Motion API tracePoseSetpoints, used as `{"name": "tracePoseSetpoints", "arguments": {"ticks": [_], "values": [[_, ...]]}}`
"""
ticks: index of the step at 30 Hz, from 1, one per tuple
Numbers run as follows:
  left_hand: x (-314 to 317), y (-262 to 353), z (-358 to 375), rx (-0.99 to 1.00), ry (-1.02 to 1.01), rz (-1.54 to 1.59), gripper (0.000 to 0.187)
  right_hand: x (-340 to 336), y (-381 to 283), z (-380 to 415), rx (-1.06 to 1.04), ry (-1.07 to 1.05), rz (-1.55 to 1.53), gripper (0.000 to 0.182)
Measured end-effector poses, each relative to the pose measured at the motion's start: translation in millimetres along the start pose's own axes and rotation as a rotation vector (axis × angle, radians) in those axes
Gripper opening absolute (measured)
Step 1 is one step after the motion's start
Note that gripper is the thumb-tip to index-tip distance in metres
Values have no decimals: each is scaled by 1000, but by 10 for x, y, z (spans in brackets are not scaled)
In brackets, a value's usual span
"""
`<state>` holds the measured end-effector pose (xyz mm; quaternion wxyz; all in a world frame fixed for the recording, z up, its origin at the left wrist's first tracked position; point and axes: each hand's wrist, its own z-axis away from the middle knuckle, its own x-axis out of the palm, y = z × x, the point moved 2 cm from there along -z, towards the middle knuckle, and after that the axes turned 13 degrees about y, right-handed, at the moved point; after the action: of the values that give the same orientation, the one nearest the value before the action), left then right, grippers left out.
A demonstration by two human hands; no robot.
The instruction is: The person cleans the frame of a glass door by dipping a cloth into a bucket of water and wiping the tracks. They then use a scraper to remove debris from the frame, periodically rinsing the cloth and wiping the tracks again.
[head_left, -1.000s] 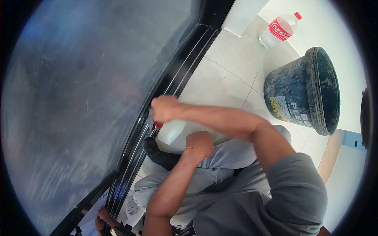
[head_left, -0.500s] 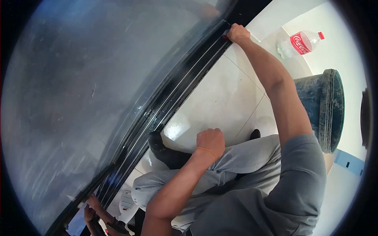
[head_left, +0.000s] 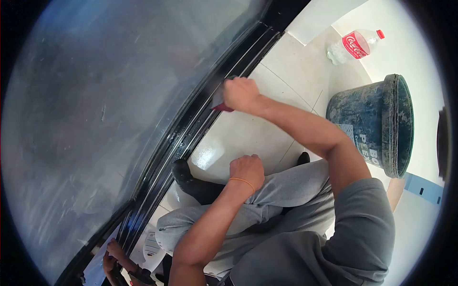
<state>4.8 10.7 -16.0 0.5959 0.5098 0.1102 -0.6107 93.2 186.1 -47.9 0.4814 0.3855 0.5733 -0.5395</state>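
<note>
My right hand (head_left: 241,95) is closed on a thin, dark red and greyish piece (head_left: 223,106), pressed to the black metal frame (head_left: 198,126) along its grooved track. Its exact kind is hard to tell. Beyond the frame is a large, smeared glass pane (head_left: 95,119). My left hand (head_left: 247,171), with an orange band at the wrist, is a fist above my bent leg in grey trousers. Its fingers hide whatever it may hold. Wet drops show on the track near my dark-socked foot (head_left: 191,183).
A dirty dark bucket (head_left: 360,119) lies tipped on the right, below a clear bottle with a red label (head_left: 355,45). A white container (head_left: 151,245) stands at the lower left. Two hands of a person (head_left: 114,255) show at the lower-left frame edge.
My right hand has slid down and left along the track from the far corner, and the piece in it shows more. My left hand has stayed closed above my leg.
</note>
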Motion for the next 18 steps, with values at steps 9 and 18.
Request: {"name": "tracePoseSetpoints", "arguments": {"ticks": [9, 18], "values": [[-36, 33, -7, -14, 28, 1, 19, -291, 1702, -1083, 403, 169, 333, 31], [62, 10, -27, 13, 71, 22, 29, -433, 1460, -1184, 361, -9, 344, 43]]}}
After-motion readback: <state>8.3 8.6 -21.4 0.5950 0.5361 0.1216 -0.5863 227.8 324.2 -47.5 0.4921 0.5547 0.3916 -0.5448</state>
